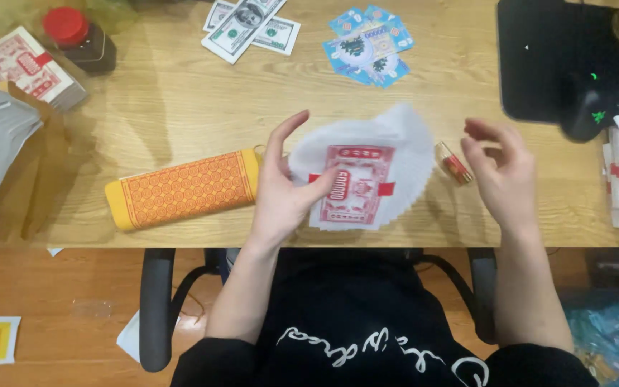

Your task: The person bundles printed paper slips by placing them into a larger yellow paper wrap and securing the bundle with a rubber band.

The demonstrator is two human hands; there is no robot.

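Home desk setup: I sit in an office chair [155, 301] at a wooden desk [180, 93]; mouse [587, 107] on black mousepad [539, 57], paper stacks around.

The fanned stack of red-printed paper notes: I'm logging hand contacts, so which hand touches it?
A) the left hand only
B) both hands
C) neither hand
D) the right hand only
A: the left hand has its thumb pressed on the fanned stack of red-printed paper notes, while the right hand is raised apart from it, beside a small red and gold object on the table.
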